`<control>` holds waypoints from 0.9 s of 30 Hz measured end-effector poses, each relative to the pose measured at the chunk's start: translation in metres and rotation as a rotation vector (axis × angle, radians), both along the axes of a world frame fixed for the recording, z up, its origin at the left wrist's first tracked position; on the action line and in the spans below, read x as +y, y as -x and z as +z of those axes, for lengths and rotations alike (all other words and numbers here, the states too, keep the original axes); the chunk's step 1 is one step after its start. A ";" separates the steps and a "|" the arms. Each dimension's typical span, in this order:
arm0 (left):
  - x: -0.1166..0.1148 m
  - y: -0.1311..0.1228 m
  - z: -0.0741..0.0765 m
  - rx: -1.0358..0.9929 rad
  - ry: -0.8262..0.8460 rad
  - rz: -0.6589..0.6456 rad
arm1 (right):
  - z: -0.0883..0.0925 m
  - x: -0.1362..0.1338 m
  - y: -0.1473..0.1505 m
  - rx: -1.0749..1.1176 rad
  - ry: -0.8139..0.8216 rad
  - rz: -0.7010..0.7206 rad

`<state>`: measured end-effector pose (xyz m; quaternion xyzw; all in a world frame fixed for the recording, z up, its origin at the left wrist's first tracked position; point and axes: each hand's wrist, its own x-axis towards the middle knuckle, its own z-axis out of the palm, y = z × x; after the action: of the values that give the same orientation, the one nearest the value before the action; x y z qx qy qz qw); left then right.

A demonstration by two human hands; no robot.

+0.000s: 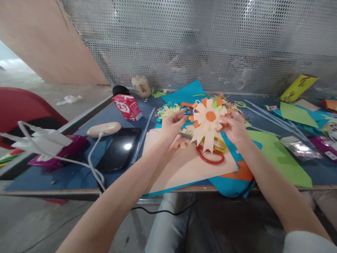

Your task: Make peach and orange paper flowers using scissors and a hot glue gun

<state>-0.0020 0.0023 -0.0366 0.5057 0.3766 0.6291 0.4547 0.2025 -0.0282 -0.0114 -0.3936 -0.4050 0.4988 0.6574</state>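
A peach paper flower (210,116) with an orange centre and notched paper tails is held up over the table's middle. My right hand (235,127) pinches its right edge. To the left of the flower, my left hand (173,123) has its thumb and fingers drawn together; whatever lies between them is too small to make out. Just behind it sits a green and blue paper flower (170,111). Scissors with red and yellow handles (210,160) lie under the tails, on peach paper sheets (168,172). Blue and orange sheets stick out beneath.
At the left are a black phone (119,149), a pale device with a cable (104,130) and a red box (127,107). Green paper (284,161), clear sticks (273,117) and a yellow box (298,88) lie right. A perforated metal screen (163,45) stands behind.
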 end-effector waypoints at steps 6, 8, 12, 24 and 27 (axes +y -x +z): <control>0.000 0.000 0.000 -0.001 -0.015 -0.022 | 0.005 0.002 -0.007 0.002 -0.021 -0.089; 0.000 -0.001 0.000 0.001 -0.032 -0.023 | 0.006 0.002 -0.008 -0.003 -0.012 -0.098; 0.002 -0.001 -0.001 0.012 -0.068 -0.001 | 0.005 0.004 -0.008 -0.023 0.000 -0.102; 0.002 0.001 -0.001 0.210 -0.152 0.077 | 0.003 0.007 -0.010 0.007 0.022 -0.092; 0.001 0.000 -0.002 0.216 -0.176 0.078 | 0.004 0.009 -0.011 0.036 0.050 -0.122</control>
<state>-0.0017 0.0037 -0.0385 0.5932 0.3862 0.6188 0.3406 0.2133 -0.0188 -0.0073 -0.4246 -0.3559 0.4749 0.6838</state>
